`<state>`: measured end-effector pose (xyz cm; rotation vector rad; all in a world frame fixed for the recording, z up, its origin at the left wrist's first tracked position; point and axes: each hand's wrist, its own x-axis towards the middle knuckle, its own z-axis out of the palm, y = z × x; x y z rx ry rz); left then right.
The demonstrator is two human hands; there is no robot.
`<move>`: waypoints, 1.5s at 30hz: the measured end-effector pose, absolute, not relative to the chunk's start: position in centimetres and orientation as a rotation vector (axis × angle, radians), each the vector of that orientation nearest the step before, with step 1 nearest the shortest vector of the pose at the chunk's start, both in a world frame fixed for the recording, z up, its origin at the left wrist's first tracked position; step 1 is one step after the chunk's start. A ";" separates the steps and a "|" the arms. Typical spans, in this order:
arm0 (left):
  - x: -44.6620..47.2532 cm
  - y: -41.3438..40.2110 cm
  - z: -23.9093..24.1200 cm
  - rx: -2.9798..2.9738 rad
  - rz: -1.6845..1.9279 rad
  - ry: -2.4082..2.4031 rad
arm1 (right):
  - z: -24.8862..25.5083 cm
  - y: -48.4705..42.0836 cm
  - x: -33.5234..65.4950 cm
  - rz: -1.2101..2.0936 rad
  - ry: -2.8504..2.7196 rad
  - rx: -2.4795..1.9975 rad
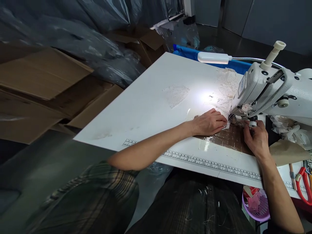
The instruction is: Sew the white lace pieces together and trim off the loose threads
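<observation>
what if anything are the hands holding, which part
Left hand holds down lace by its near end; whether the right hand grips anything cannot be told.

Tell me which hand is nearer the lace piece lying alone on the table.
Left. The left hand is right of the lace piece, nearer the person, not touching it; the right hand is farther right, by the sewing machine.

From where I am standing, a white table [141,110] is carrying these things. Counting from its middle, a pale lace piece [176,95] is lying flat toward ten o'clock. A lace cloth [227,84] is spreading toward one o'clock, beside the sewing machine [270,87], which is standing near three. Red-handled scissors [307,187] are lying at four, and a printed ruler scale [212,163] is running along the five-o'clock edge.
</observation>
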<state>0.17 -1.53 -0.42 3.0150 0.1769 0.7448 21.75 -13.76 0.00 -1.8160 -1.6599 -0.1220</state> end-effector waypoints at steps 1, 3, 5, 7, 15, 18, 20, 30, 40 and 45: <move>0.1 -1.6 -0.3 3.010 0.743 0.189 | -0.1 -13.7 22.0 -0.156 -1.641 -1.839; 0.0 -1.7 0.0 2.992 0.725 0.207 | -0.4 -13.7 22.7 -0.237 -1.584 -1.927; -0.1 -1.8 0.4 2.965 0.648 0.163 | -0.8 -13.6 23.4 -0.303 -1.525 -2.051; -0.3 -1.7 0.7 2.930 0.543 0.097 | -1.1 -13.6 24.1 -0.321 -1.520 -2.154; 0.0 -0.5 0.7 2.722 0.429 0.084 | 1.6 -13.9 24.5 -0.109 -1.448 -2.190; 0.6 -0.4 0.7 2.617 0.508 0.101 | 3.2 -15.0 24.0 0.239 -1.455 -2.134; 1.1 -0.5 0.8 2.526 0.563 0.226 | 3.6 -16.0 23.1 0.533 -1.519 -2.038; 2.1 0.1 1.4 2.030 0.454 0.488 | 1.2 -15.3 19.0 0.037 -2.050 -1.978; 2.0 0.9 0.2 1.865 0.467 0.461 | 0.8 -12.6 18.6 -0.215 -2.028 -2.259; 2.2 1.5 -0.3 1.872 0.459 0.451 | 0.6 -12.0 18.2 -0.276 -2.025 -2.248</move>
